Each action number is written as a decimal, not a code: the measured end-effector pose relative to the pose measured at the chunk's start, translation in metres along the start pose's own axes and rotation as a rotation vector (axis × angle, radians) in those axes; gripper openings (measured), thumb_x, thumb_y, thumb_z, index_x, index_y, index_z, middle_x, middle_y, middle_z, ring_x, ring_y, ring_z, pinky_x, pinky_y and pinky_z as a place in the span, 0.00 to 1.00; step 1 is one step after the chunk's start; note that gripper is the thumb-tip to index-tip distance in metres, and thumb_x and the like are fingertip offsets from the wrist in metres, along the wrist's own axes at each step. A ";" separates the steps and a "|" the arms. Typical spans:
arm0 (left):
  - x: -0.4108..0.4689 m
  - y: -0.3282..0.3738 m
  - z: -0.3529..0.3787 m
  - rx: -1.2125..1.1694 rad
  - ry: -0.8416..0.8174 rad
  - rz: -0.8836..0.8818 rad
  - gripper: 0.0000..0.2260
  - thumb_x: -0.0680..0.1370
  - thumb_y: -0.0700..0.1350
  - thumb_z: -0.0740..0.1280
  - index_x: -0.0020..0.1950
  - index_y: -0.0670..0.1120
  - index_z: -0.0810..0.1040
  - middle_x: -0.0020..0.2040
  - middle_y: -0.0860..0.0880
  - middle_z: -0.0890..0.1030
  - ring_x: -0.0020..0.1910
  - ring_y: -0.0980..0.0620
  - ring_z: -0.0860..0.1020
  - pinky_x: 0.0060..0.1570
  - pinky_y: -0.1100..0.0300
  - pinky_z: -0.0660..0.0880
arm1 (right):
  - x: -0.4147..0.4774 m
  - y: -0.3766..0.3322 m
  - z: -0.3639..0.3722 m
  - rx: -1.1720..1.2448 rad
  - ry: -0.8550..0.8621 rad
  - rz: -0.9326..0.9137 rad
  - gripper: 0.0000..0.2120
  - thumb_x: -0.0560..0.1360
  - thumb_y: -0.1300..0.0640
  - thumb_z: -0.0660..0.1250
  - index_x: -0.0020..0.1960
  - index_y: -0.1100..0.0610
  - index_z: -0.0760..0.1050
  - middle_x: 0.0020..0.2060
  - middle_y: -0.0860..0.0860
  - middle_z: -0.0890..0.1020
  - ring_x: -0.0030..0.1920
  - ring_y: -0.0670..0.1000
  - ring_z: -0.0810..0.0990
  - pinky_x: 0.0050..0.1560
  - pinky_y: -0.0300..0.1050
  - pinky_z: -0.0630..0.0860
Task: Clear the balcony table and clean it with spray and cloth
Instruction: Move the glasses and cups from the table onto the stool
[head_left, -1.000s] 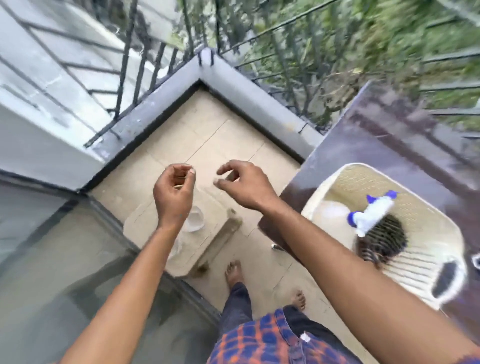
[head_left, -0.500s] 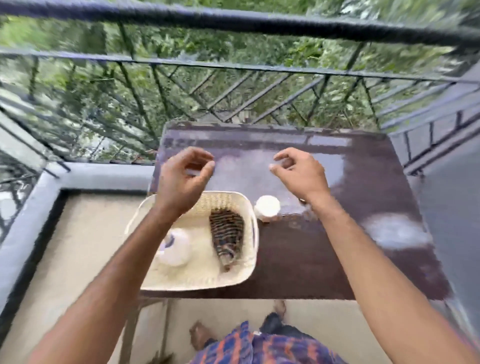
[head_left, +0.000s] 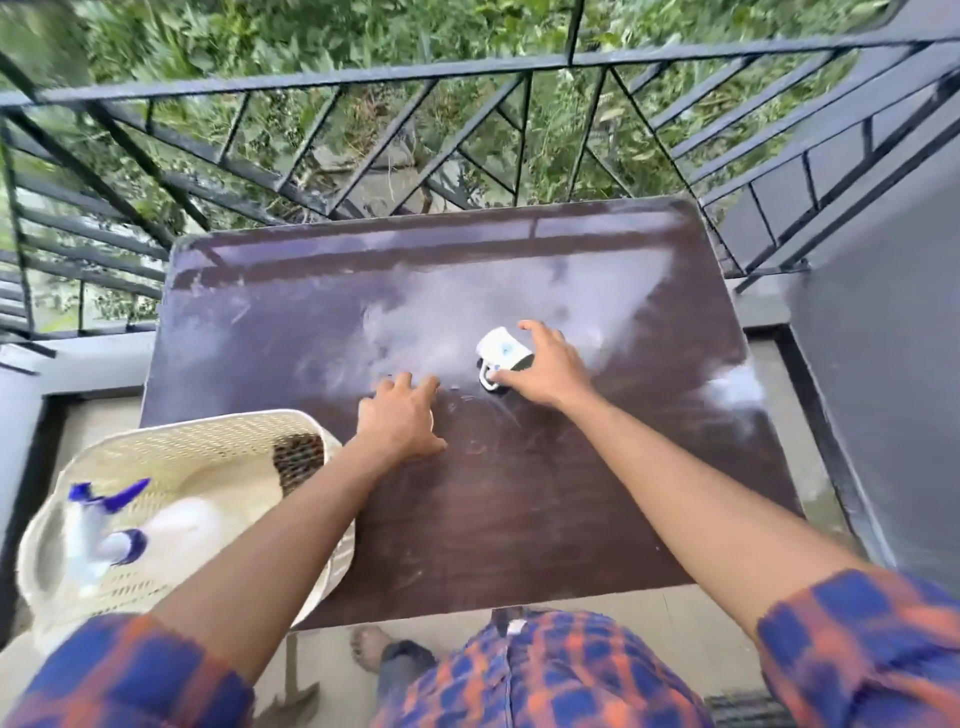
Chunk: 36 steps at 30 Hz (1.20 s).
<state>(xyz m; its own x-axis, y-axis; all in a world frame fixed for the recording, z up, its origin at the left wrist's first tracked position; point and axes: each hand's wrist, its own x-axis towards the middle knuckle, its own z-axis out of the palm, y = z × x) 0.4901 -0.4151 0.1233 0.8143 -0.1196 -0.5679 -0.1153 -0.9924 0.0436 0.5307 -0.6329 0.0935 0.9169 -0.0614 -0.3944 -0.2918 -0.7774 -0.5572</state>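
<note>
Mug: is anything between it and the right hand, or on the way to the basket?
Nothing to the right hand, which holds the mug. Toward the basket, only the left hand rests on the table.

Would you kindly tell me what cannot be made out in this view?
Head view:
- Thing under the left hand: palm hides it.
- Spray bottle in the basket: blurred, label unreadable.
- Print on the mug: too small; right hand covers part.
- Cloth: partly hidden by the left forearm.

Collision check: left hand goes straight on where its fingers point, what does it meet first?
Probably only bare table: the left hand points past the mug, which lies to its right in the right hand. Beyond the far edge stands the railing; depth there is unclear.
</note>
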 end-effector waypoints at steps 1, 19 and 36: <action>0.003 -0.002 0.005 0.004 -0.029 -0.031 0.39 0.70 0.60 0.76 0.76 0.54 0.64 0.72 0.45 0.67 0.72 0.39 0.68 0.63 0.40 0.73 | 0.002 0.000 0.005 0.011 -0.009 -0.006 0.40 0.62 0.37 0.76 0.70 0.43 0.65 0.66 0.53 0.73 0.66 0.58 0.73 0.60 0.49 0.70; -0.027 -0.024 -0.039 -0.877 0.410 -0.029 0.42 0.67 0.48 0.80 0.77 0.45 0.66 0.65 0.43 0.67 0.61 0.51 0.72 0.60 0.69 0.63 | 0.013 -0.033 0.012 0.353 0.126 -0.012 0.27 0.63 0.47 0.78 0.61 0.47 0.77 0.56 0.48 0.81 0.58 0.51 0.78 0.59 0.49 0.76; -0.215 -0.309 -0.068 -1.384 1.104 -0.107 0.38 0.62 0.54 0.78 0.68 0.45 0.72 0.67 0.35 0.77 0.59 0.47 0.79 0.61 0.55 0.77 | -0.083 -0.386 0.092 0.167 -0.094 -0.719 0.28 0.65 0.46 0.79 0.62 0.50 0.77 0.54 0.48 0.81 0.51 0.47 0.78 0.58 0.52 0.77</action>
<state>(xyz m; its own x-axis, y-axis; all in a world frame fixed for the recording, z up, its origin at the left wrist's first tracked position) 0.3893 -0.0846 0.2875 0.8203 0.5578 0.1259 0.0024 -0.2235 0.9747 0.5416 -0.2700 0.2740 0.8721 0.4864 0.0530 0.3272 -0.4991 -0.8024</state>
